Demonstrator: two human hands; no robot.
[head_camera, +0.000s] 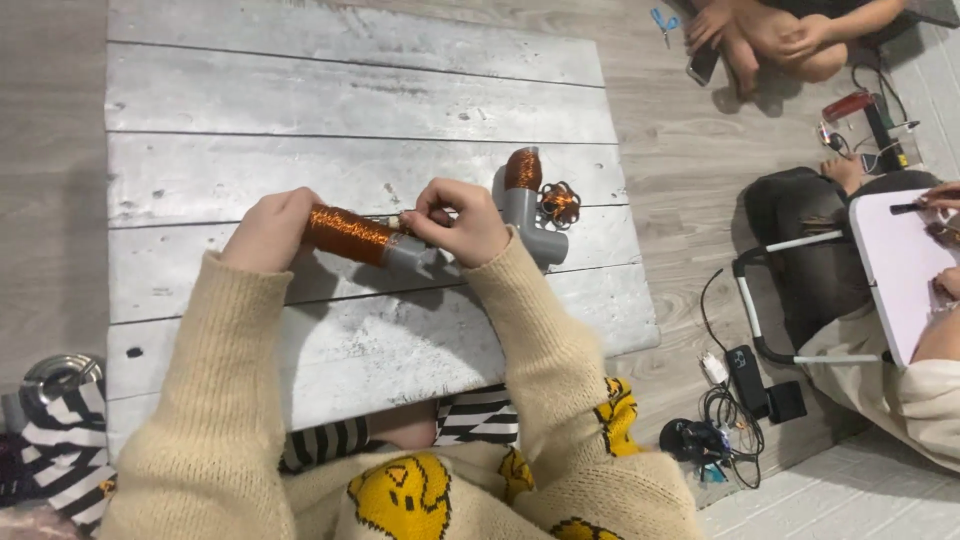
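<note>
Over the near middle of the grey plank board (360, 100), the left hand (268, 230) is clasping the copper-wound grey tube (352, 236) level, steadying it while the right hand (458, 222) is pinching at its right end, with a second coil-topped pipe elbow (526, 205) just right.

A wire-wound pipe (350, 234) lies across the middle of the plank board (300, 100), the left hand (268, 230) at its left end and the right hand (456, 222) at its right end. Just right of the right hand stands a pipe elbow (527, 205), a small wire coil (561, 203) touching its right side. Off the board's right edge, chargers and cables (730, 400) lie on the floor (690, 140).
</note>
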